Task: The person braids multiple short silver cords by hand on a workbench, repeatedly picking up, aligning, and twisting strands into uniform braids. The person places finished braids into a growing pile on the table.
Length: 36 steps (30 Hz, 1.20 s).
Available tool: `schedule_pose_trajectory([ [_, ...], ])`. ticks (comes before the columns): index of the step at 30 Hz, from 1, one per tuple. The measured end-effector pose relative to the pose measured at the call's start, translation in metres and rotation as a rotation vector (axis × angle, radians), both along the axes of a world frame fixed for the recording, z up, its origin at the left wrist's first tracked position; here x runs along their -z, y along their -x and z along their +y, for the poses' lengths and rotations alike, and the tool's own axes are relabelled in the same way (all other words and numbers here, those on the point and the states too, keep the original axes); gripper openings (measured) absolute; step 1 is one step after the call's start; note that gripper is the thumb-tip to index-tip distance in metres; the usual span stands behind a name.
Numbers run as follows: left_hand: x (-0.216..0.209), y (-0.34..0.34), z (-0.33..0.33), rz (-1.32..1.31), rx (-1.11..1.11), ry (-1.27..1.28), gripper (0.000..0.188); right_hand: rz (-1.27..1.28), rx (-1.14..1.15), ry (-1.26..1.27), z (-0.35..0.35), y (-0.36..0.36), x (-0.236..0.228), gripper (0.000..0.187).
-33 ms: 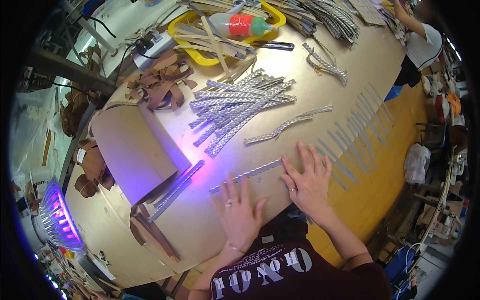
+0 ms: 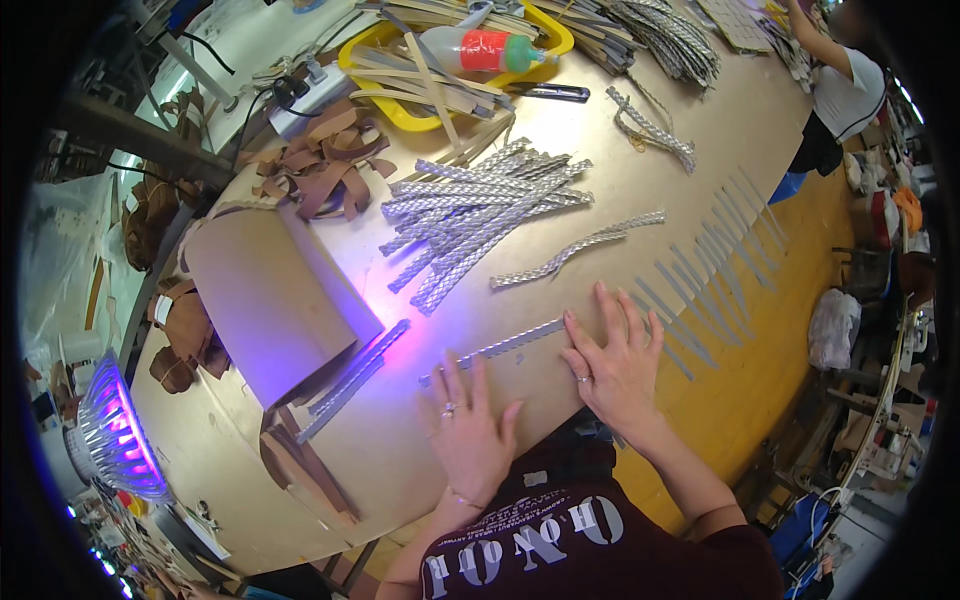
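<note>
Silvery braided strip [image 2: 520, 341], yellow tray [image 2: 408, 122]

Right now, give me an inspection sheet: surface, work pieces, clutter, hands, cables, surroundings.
Surface: tan tabletop, well covered.
Work pieces: slim braided strip between the hands; pile of silvery braids beyond; thin grey strips along the right edge.
Clutter: yellow tray with strips and a bottle; cutter; brown scraps.
Hands: left hand spread near the strip's left end, contact unclear; right hand fingertip at its right end.
Cables: black plug by a white power strip.
Surroundings: lit purple lamp left; another person upper right.
</note>
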<state>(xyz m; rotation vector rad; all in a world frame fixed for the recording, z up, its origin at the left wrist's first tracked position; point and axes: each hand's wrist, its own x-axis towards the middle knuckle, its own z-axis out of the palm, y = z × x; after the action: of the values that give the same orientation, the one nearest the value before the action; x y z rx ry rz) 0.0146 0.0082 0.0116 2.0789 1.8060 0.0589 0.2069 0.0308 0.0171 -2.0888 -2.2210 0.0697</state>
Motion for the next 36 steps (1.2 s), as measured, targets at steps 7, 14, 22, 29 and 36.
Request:
schedule_pose_trajectory([
  [7,0.02,0.039,0.005,-0.089,-0.076,-0.374,0.051,-0.055,-0.092,-0.056,0.013,0.005,-0.007,0.038],
  [14,0.022,0.071,0.024,-0.17,-0.097,-0.457,0.025,0.18,-0.256,-0.27,0.069,0.006,-0.021,0.027],
  [22,-0.006,0.151,-0.004,0.198,-0.447,-0.59,0.024,0.241,-0.469,-0.211,0.145,0.042,-0.009,0.023],
  [29,-0.018,0.103,-0.002,0.036,-0.409,-0.62,0.035,0.152,-0.602,-0.149,0.172,0.038,0.0,0.017],
  [36,-0.019,0.057,0.017,-0.381,-0.137,-0.555,0.037,0.184,-0.707,-0.38,0.147,0.015,-0.031,0.026],
])
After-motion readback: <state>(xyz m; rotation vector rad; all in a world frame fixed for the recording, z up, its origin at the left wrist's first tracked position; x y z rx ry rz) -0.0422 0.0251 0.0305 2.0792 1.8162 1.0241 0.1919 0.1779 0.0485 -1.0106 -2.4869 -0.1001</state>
